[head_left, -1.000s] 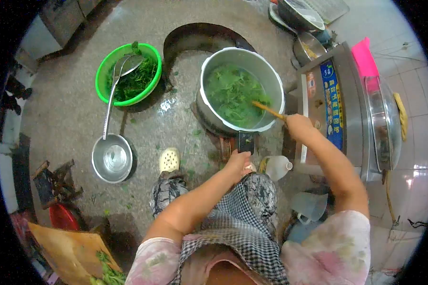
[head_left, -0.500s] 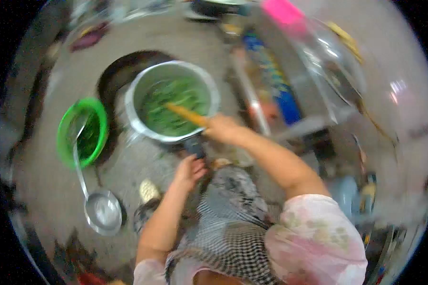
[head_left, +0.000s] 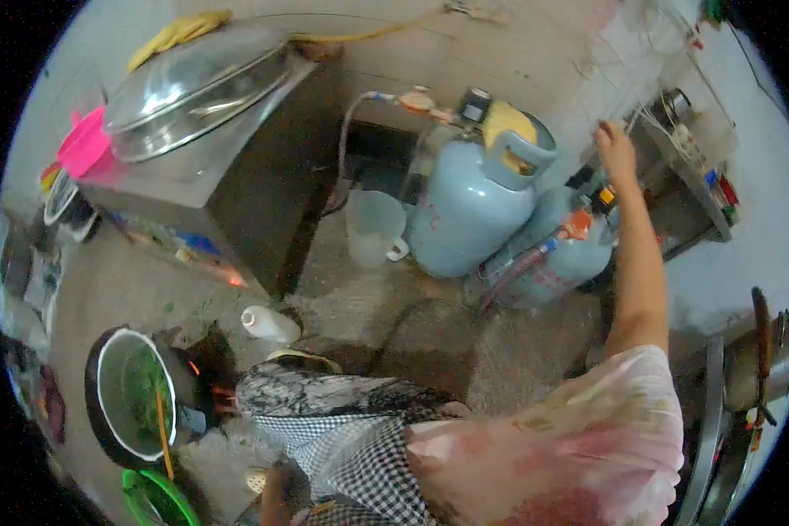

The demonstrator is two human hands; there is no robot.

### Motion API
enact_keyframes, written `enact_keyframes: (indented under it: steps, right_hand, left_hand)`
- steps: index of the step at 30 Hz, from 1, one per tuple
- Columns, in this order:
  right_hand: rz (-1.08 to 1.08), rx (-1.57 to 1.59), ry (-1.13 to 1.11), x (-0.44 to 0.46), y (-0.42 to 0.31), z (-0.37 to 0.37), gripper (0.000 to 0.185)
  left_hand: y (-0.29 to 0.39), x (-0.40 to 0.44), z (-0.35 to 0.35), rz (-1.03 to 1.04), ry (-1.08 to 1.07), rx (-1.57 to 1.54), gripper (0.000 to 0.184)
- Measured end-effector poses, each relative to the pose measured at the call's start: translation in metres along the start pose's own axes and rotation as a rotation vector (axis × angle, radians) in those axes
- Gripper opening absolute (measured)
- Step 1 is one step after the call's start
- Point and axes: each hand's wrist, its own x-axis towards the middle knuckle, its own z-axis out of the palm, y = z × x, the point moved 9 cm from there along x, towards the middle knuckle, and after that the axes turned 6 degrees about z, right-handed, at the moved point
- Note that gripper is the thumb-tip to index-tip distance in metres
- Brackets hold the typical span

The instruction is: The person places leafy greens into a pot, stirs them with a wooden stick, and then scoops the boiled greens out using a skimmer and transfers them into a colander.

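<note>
Right hand [head_left: 616,149] out beside shelf [head_left: 691,188]; grip cannot be told.
Pot [head_left: 184,386] of greens [head_left: 138,381] at lower left — wooden stick [head_left: 162,430] leaning over rim. Left hand [head_left: 273,489] low, near checked apron [head_left: 351,451] — grip unclear.

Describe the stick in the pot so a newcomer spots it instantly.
Find the big metal pot at lower left, beside the green basin. The stick leans from the greens over the rim: long, thin, yellow-brown, where pot and basin are round.

Stick [head_left: 161,421] in the pot [head_left: 184,379], basin [head_left: 130,487] just beside it, bottle [head_left: 273,326] rightward, gas cylinders [head_left: 473,210] farther right.
</note>
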Motion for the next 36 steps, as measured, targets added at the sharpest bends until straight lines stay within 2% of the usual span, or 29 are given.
enact_keyframes:
  steps: [2,5,8,10,13,16,19,24,32,36]
  right_hand:
    - [0.162,-0.100,-0.140,0.006,0.119,0.003,0.031]
    - [0.199,-0.415,-0.351,-0.018,0.250,0.039,0.036]
    - [0.176,-0.377,-0.505,-0.058,0.274,0.086,0.036]
    - [0.131,-0.271,-0.591,-0.077,0.270,0.129,0.036]
    - [0.097,-0.166,-0.732,-0.116,0.244,0.194,0.036]
    - [0.105,-0.124,-0.862,-0.182,0.229,0.216,0.036]
    - [0.111,-0.095,-0.995,-0.233,0.209,0.229,0.035]
    - [0.105,-0.051,-1.158,-0.298,0.180,0.234,0.035]
    - [0.094,-0.037,-1.256,-0.333,0.170,0.235,0.035]
    - [0.086,-0.045,-1.280,-0.339,0.170,0.237,0.035]
  left_hand:
    - [0.002,-0.006,0.019,0.056,-0.049,0.301,0.047]
    - [0.009,-0.006,0.027,0.228,-0.078,0.759,0.042]
    - [0.006,-0.026,0.031,0.308,-0.036,1.137,0.038]
    - [0.009,-0.048,0.040,0.277,0.002,1.239,0.036]
    - [0.030,-0.051,0.053,0.230,0.071,1.233,0.033]
    - [0.053,-0.042,0.055,0.237,0.144,1.205,0.030]
    - [0.102,-0.092,0.052,0.166,0.176,1.144,0.030]
    - [0.115,-0.110,0.006,0.128,0.361,1.043,0.034]
    - [0.130,-0.131,-0.025,0.130,0.438,0.814,0.038]
    - [0.135,-0.132,-0.025,0.174,0.477,0.827,0.040]
